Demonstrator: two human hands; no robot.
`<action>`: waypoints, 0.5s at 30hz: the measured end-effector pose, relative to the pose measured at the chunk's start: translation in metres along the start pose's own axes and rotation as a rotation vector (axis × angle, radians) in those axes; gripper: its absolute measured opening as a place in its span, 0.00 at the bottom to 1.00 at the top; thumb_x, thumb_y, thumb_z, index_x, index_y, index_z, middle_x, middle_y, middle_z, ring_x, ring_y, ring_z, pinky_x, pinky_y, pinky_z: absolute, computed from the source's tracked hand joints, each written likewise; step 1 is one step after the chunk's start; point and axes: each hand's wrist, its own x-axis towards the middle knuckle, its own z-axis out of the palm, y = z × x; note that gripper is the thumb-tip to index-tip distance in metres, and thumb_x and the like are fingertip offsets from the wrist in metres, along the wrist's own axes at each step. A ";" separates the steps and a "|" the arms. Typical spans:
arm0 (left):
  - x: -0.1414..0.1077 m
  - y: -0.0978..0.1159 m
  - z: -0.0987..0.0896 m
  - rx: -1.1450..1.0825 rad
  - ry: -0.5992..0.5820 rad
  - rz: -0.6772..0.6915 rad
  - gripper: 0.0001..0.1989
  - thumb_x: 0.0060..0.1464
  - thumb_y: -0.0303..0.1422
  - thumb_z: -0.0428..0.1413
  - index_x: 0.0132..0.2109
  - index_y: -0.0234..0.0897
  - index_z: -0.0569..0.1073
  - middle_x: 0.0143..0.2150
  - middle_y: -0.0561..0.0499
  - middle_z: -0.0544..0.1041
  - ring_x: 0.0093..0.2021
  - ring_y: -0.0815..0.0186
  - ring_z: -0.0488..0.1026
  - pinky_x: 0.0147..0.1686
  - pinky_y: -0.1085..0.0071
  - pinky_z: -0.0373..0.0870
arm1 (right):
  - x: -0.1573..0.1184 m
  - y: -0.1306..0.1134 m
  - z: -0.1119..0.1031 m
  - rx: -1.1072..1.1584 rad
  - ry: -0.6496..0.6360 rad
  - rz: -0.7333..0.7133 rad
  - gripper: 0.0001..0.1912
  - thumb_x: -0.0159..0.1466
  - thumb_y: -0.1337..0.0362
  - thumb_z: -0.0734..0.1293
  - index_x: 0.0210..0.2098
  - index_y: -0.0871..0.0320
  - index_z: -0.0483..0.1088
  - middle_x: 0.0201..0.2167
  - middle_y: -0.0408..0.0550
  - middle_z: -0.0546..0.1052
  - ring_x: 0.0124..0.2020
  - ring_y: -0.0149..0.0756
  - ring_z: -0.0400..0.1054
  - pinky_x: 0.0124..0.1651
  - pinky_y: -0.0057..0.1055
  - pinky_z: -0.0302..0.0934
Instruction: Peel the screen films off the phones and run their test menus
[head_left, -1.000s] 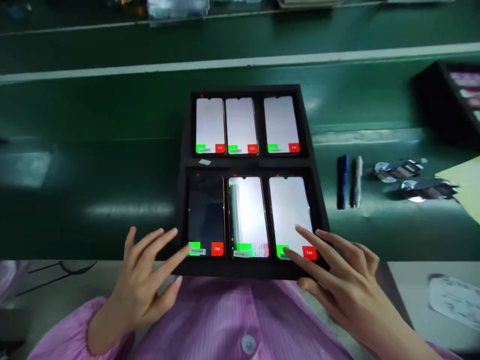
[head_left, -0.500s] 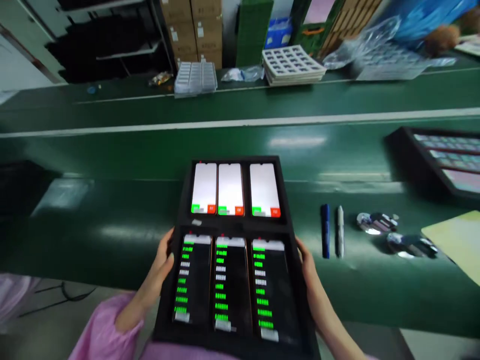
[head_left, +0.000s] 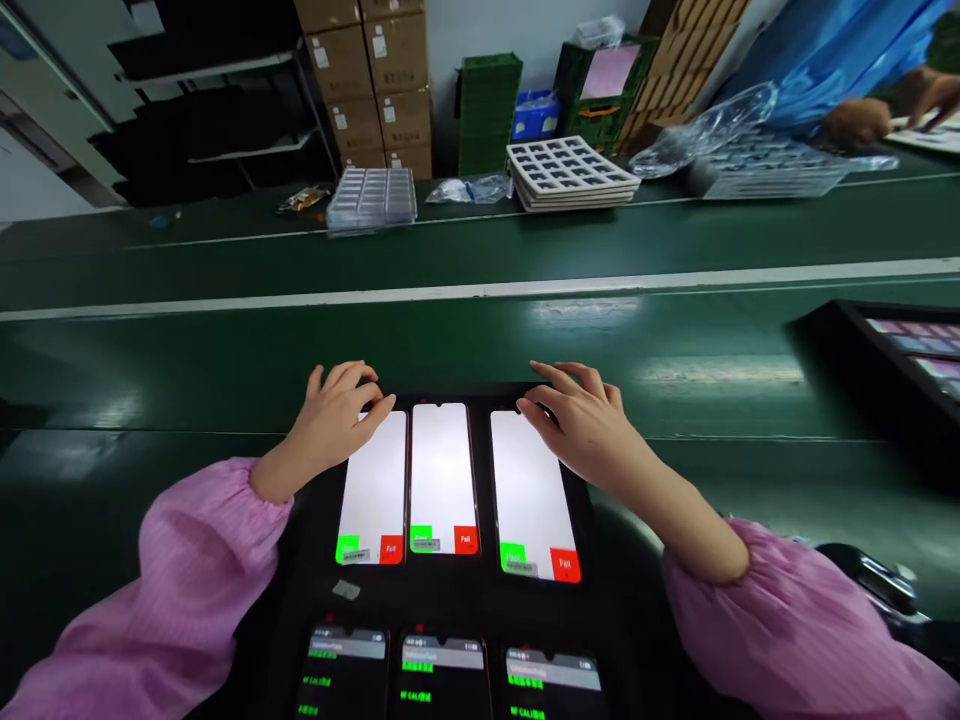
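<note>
A black tray (head_left: 465, 597) lies in front of me, holding two rows of smartphones. In its far row the left phone (head_left: 373, 490), the middle phone (head_left: 442, 475) and the right phone (head_left: 529, 500) glow white, with green and red boxes at their lower ends. The near row, including a dark-screened phone (head_left: 442, 690) with green text, is cut off by the frame's bottom. My left hand (head_left: 334, 415) is at the tray's far left corner, thumb over the left phone's top. My right hand (head_left: 585, 415) hovers over the right phone's top end, covering its corner. Fingers of both hands are apart and loosely bent.
Another black tray (head_left: 847, 340) with phones sits at the right. Across the green bench stand clear plastic trays (head_left: 371, 200), a stack of white gridded trays (head_left: 574, 175) and a bagged clear tray (head_left: 780, 170). Beside the last is a co-worker's hand (head_left: 859, 122). My right sleeve partly covers a glossy dark object (head_left: 877, 580).
Both hands have left the tray's sides and moved to its far corners. The view has shifted, so the tray appears lower and larger, and the pens are out of sight.
</note>
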 end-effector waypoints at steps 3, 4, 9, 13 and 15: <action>0.005 0.014 -0.002 0.051 -0.024 0.073 0.20 0.69 0.44 0.52 0.34 0.40 0.80 0.64 0.42 0.75 0.72 0.42 0.63 0.70 0.22 0.43 | 0.000 0.005 -0.004 -0.025 -0.038 -0.019 0.23 0.76 0.50 0.58 0.38 0.50 0.82 0.67 0.51 0.73 0.68 0.64 0.61 0.55 0.64 0.64; 0.008 0.019 -0.002 0.060 -0.037 0.097 0.19 0.70 0.44 0.52 0.37 0.40 0.81 0.67 0.42 0.73 0.73 0.42 0.61 0.70 0.21 0.42 | 0.001 0.005 -0.004 -0.034 -0.038 -0.032 0.22 0.75 0.50 0.59 0.39 0.49 0.83 0.68 0.50 0.72 0.69 0.64 0.60 0.56 0.65 0.63; 0.016 0.030 0.007 0.003 -0.098 0.122 0.18 0.70 0.44 0.52 0.38 0.40 0.81 0.68 0.43 0.73 0.75 0.42 0.60 0.69 0.19 0.43 | 0.010 0.002 0.011 0.088 0.028 -0.077 0.13 0.72 0.57 0.67 0.38 0.46 0.84 0.66 0.50 0.75 0.67 0.62 0.63 0.58 0.66 0.59; 0.004 0.034 0.005 0.014 -0.044 0.170 0.14 0.71 0.42 0.53 0.46 0.41 0.81 0.67 0.40 0.74 0.73 0.40 0.61 0.66 0.15 0.43 | -0.021 -0.010 0.001 0.190 0.197 -0.219 0.13 0.72 0.63 0.68 0.32 0.49 0.81 0.58 0.48 0.80 0.60 0.54 0.69 0.56 0.55 0.62; -0.017 0.050 0.002 -0.012 0.040 0.265 0.16 0.71 0.42 0.54 0.57 0.41 0.78 0.67 0.38 0.73 0.72 0.41 0.63 0.68 0.18 0.43 | -0.057 -0.020 -0.017 0.244 0.178 -0.324 0.13 0.71 0.67 0.67 0.33 0.50 0.80 0.50 0.47 0.83 0.50 0.44 0.72 0.49 0.44 0.65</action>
